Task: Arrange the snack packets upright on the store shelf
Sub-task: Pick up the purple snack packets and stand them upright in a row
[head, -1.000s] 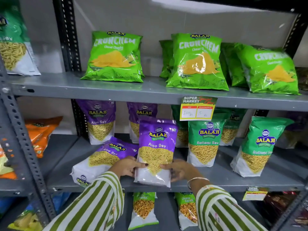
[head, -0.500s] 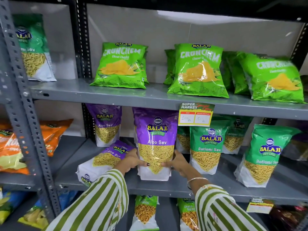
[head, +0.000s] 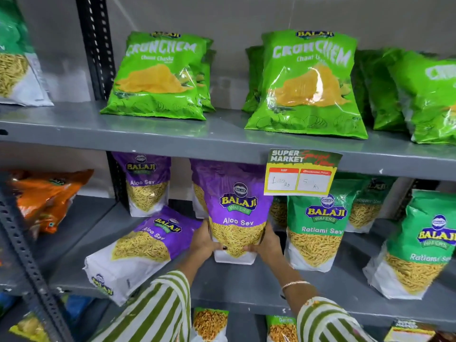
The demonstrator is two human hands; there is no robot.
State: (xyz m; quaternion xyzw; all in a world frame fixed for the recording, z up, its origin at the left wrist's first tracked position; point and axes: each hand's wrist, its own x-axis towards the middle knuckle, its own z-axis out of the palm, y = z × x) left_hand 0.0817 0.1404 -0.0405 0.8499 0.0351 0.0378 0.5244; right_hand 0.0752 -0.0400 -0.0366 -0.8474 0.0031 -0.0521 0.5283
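Left hand (head: 203,243) and right hand (head: 265,243): both clasped on the lower sides of one purple Aloo Sev packet (head: 237,211), left palm against its left edge, right palm against its right edge, thumbs across the front near the white base. Held packet: between the two hands, upright, long axis vertical, label facing out, top tucked under the upper shelf, base on or just above the middle shelf (head: 246,287) about midway between its front edge and back; contact cannot be told. Fallen Aloo Sev packet (head: 143,250): just left of the left hand, lying face up, long axis running from the shelf's front left toward the back right, white base overhanging the front edge. Ratlami Sev packet (head: 315,228): upright, just right of the right hand. Rear Aloo Sev packet (head: 146,183): upright near the back left corner. Price tag (head: 301,174): hanging from the upper shelf's front edge.
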